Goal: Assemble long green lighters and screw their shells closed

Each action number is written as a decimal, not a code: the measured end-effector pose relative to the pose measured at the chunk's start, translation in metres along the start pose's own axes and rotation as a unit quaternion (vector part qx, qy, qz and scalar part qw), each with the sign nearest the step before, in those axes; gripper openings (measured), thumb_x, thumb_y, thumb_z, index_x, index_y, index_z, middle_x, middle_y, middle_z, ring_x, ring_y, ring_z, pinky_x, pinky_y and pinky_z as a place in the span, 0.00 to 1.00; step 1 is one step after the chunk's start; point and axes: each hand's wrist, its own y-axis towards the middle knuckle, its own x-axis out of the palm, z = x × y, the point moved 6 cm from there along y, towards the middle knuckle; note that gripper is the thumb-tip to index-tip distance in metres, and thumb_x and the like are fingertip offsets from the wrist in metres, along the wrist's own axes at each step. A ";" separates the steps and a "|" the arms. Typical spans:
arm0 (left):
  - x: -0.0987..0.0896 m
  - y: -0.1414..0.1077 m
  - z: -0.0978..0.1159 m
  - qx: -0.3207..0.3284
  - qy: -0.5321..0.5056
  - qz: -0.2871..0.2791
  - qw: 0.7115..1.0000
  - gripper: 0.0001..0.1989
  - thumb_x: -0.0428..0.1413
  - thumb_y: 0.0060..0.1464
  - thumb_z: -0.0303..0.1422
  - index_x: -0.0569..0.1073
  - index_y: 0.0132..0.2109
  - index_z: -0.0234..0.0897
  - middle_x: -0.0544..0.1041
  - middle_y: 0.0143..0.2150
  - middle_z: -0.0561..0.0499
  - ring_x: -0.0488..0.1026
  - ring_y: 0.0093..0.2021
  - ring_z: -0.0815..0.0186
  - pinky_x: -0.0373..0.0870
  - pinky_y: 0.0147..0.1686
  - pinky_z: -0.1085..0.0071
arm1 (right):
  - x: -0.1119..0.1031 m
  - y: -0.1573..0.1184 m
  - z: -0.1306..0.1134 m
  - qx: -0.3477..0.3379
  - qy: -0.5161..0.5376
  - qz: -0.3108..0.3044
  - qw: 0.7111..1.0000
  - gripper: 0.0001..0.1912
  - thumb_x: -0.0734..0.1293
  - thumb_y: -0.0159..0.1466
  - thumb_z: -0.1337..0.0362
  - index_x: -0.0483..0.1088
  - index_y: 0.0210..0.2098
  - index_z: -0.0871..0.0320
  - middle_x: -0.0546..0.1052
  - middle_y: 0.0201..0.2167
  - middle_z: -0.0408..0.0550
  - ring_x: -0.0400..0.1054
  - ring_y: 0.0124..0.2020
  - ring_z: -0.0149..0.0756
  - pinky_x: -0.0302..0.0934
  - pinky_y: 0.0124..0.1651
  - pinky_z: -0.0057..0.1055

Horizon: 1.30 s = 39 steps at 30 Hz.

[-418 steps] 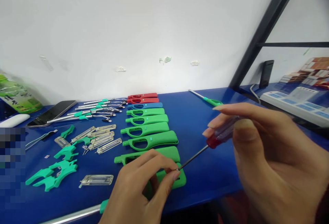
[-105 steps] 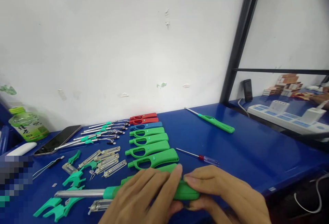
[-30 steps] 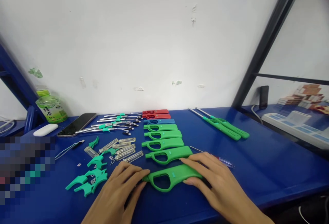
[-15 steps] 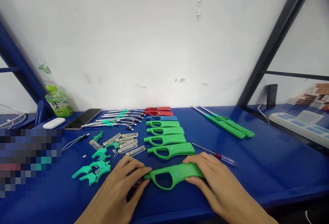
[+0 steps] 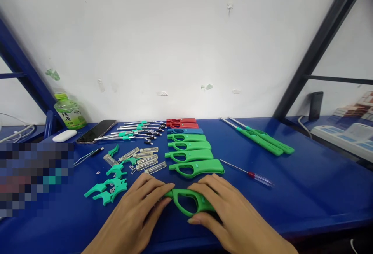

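Note:
Between my two hands lies a green lighter handle [image 5: 203,204] with an open trigger loop, low over the table's front. My left hand [image 5: 138,209] pinches its narrow nozzle end between thumb and fingers. Wrapped over the wider grip end is my right hand [image 5: 229,211], its thumb along the near side; much of the grip is hidden beneath it. Just beyond lies a row of similar handles: several green ones [image 5: 208,166], a blue one [image 5: 188,131] and two red ones [image 5: 185,125]. Teal trigger pieces [image 5: 115,188] and clear fuel tanks [image 5: 147,163] lie to the left.
Metal lighter tubes with wires [image 5: 126,134] lie behind the tanks. A screwdriver [image 5: 260,179] and two green long-nosed lighters [image 5: 262,143] are on the right. At the back left are a phone [image 5: 97,130], a white case [image 5: 64,135] and a bottle [image 5: 71,114].
My right hand has slid left along the lighter handle, nearer the trigger loop, covering more of the grip. My left hand keeps its pinch on the nozzle end. The view has shifted slightly.

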 end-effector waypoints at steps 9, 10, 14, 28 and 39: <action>-0.004 0.006 0.002 -0.022 -0.057 0.011 0.998 0.07 0.56 0.74 0.30 0.75 0.54 0.48 0.80 0.40 0.58 0.75 0.42 0.68 0.73 0.46 0.76 | -0.002 -0.002 -0.002 0.037 0.084 -0.044 0.995 0.14 0.67 0.76 0.67 0.70 0.59 0.48 0.74 0.56 0.44 0.71 0.58 0.39 0.68 0.61 0.37; -0.004 0.005 0.001 -0.033 -0.062 0.007 0.997 0.08 0.57 0.73 0.30 0.75 0.54 0.49 0.80 0.40 0.58 0.75 0.42 0.67 0.73 0.47 0.76 | -0.002 -0.003 -0.003 0.037 0.085 -0.045 0.995 0.15 0.67 0.76 0.68 0.70 0.59 0.48 0.74 0.56 0.44 0.71 0.58 0.39 0.68 0.61 0.36; -0.001 -0.001 -0.004 -0.063 -0.071 -0.004 0.995 0.10 0.58 0.71 0.29 0.75 0.54 0.51 0.79 0.42 0.58 0.75 0.45 0.67 0.73 0.48 0.75 | -0.003 -0.003 -0.005 0.029 0.077 -0.042 0.996 0.15 0.67 0.74 0.70 0.71 0.58 0.48 0.75 0.55 0.44 0.72 0.57 0.39 0.69 0.60 0.35; 0.000 -0.002 -0.005 -0.090 -0.086 -0.012 0.992 0.08 0.59 0.71 0.31 0.77 0.52 0.51 0.79 0.41 0.57 0.76 0.45 0.67 0.76 0.45 0.74 | -0.005 -0.005 -0.003 0.000 0.031 -0.008 0.999 0.19 0.70 0.72 0.69 0.71 0.60 0.47 0.77 0.55 0.46 0.73 0.56 0.45 0.70 0.62 0.45; -0.008 -0.007 -0.014 -0.085 -0.051 0.073 0.992 0.09 0.60 0.70 0.33 0.78 0.53 0.52 0.82 0.43 0.57 0.80 0.43 0.66 0.78 0.45 0.73 | -0.006 -0.009 0.023 0.090 0.102 0.043 0.990 0.35 0.79 0.66 0.54 0.67 0.68 0.36 0.76 0.63 0.42 0.71 0.65 0.45 0.67 0.68 0.41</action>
